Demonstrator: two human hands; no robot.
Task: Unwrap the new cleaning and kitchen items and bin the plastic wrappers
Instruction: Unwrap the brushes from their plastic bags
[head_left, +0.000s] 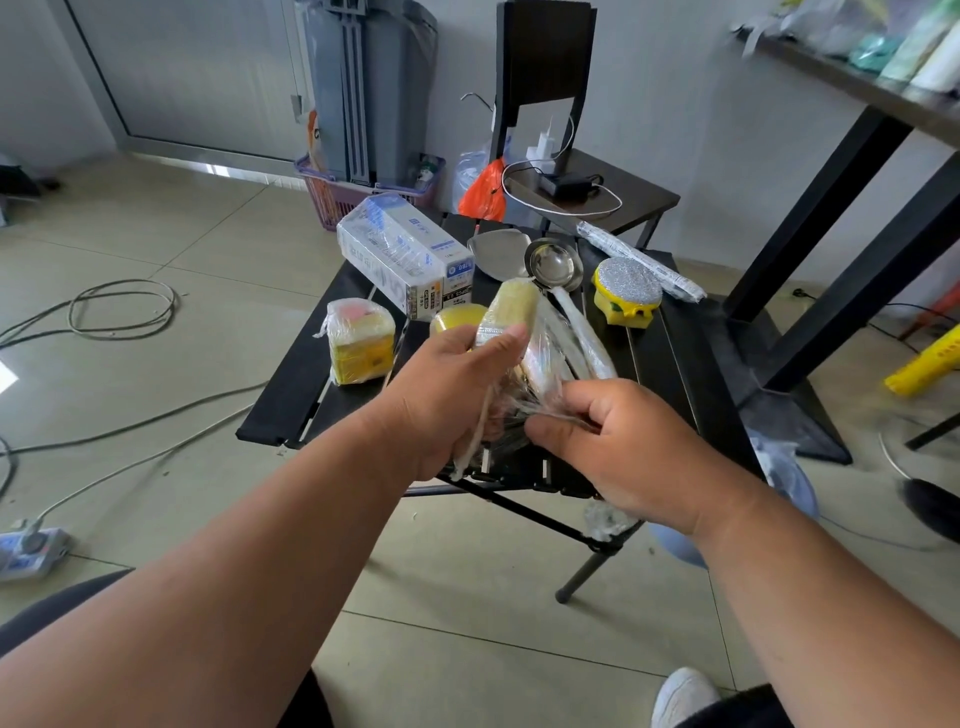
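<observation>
Left hand is gripping a yellow sponge still in clear plastic wrap, holding it above the near edge of the black folding table. Right hand is pinching the bunched wrap at the lower end, possibly tearing it. Wrapped box, ladle and scrubber are lying on the table behind.

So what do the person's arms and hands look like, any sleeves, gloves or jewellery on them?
Both forearms are bare up to the frame edge, with no sleeves in view. The left hand and the right hand wear no gloves, and no rings, watch or bracelet show on the visible sides of the fingers and wrists. No markings or cables are on them.
</observation>
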